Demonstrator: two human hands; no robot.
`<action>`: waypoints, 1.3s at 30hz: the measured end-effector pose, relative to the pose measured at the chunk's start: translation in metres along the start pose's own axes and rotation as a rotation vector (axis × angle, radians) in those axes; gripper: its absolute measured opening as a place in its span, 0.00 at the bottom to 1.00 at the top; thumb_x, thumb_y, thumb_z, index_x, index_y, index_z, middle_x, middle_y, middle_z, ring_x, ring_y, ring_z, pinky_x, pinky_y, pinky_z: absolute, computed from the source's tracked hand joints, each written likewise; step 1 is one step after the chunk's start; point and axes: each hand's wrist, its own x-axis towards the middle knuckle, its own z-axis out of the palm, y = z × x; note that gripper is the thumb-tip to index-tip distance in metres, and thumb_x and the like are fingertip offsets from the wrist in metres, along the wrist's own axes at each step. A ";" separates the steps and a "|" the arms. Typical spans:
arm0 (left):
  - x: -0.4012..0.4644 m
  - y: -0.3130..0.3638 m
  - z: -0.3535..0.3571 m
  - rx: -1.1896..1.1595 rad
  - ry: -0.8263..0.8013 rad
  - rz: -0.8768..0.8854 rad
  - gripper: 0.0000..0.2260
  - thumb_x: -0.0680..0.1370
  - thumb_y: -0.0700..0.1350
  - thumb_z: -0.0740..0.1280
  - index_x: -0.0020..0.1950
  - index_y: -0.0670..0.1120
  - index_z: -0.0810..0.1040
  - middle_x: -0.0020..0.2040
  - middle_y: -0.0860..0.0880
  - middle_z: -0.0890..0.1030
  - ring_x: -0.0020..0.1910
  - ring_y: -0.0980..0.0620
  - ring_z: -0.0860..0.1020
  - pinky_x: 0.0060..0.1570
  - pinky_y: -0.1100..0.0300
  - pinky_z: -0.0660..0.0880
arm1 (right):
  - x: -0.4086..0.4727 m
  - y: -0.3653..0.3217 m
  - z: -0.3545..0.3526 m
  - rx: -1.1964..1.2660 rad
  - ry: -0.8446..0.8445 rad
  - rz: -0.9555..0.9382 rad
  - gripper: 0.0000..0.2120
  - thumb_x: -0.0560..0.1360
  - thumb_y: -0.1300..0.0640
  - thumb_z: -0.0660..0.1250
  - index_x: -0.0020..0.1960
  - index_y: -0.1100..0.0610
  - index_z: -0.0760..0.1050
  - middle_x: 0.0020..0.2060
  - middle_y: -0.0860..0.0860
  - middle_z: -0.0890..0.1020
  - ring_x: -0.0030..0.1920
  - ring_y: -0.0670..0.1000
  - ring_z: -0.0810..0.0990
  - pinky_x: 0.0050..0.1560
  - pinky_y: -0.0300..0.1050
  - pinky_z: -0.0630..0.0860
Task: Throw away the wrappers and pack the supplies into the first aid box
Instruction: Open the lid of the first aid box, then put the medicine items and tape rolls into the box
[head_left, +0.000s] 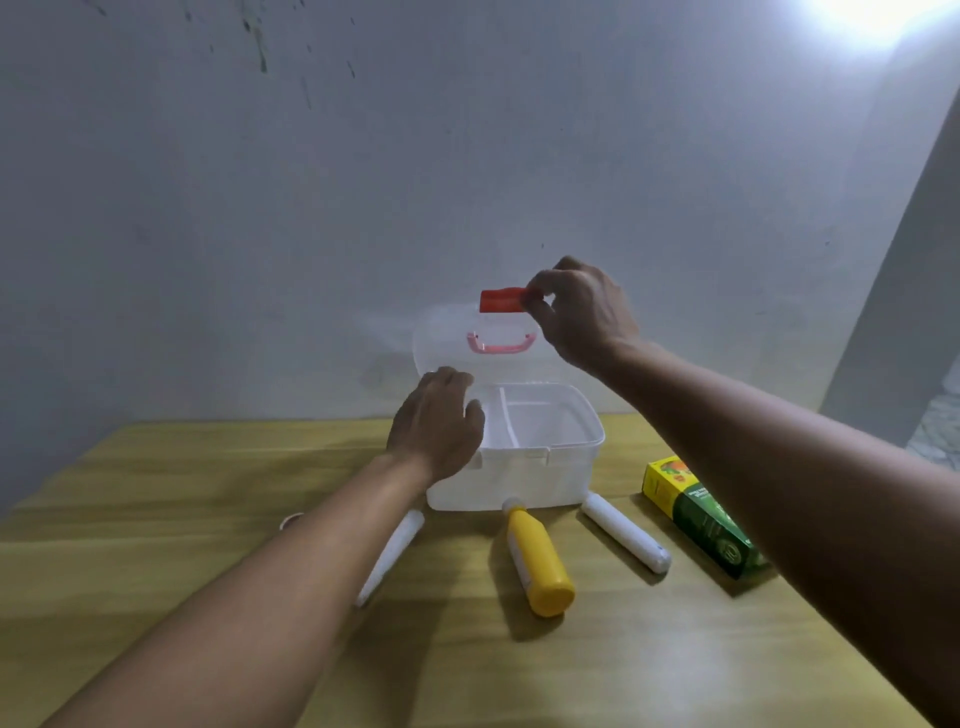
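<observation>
The white first aid box (540, 478) stands on the wooden table with its clear lid (447, 332) raised; a pink handle (500, 344) shows on the lid and a divider splits the inside. My right hand (582, 317) pinches the red clasp (501, 301) at the lid's top edge. My left hand (439, 423) rests on the box's left rim, fingers curled. In front of the box lie a yellow bottle (540, 564), a white tube (626, 532), another white tube (392, 551) partly hidden under my left forearm, and a green and yellow carton (698, 517).
A small white ring-shaped item (291, 519) lies left of my left forearm. The table (156, 499) runs up to a grey wall behind the box. A wall corner and patterned floor show at the right.
</observation>
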 end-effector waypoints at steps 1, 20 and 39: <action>0.005 -0.002 0.001 0.067 -0.077 0.031 0.20 0.81 0.48 0.57 0.71 0.42 0.68 0.74 0.44 0.69 0.73 0.46 0.65 0.71 0.50 0.63 | 0.005 0.001 0.002 0.000 -0.007 0.020 0.12 0.77 0.54 0.67 0.56 0.59 0.82 0.51 0.57 0.82 0.45 0.57 0.80 0.42 0.46 0.74; 0.028 -0.012 0.017 0.340 -0.449 -0.121 0.47 0.71 0.75 0.48 0.79 0.45 0.45 0.81 0.45 0.44 0.80 0.45 0.43 0.76 0.45 0.43 | 0.011 0.024 0.024 -0.045 -0.497 0.087 0.35 0.74 0.69 0.64 0.77 0.57 0.55 0.76 0.57 0.62 0.74 0.59 0.62 0.71 0.55 0.65; 0.028 -0.010 0.022 0.425 -0.472 -0.065 0.40 0.73 0.73 0.44 0.79 0.53 0.45 0.80 0.38 0.42 0.79 0.42 0.40 0.76 0.47 0.38 | -0.115 0.074 -0.070 -0.398 -1.140 0.615 0.40 0.64 0.60 0.80 0.71 0.48 0.66 0.62 0.56 0.75 0.50 0.59 0.81 0.24 0.45 0.79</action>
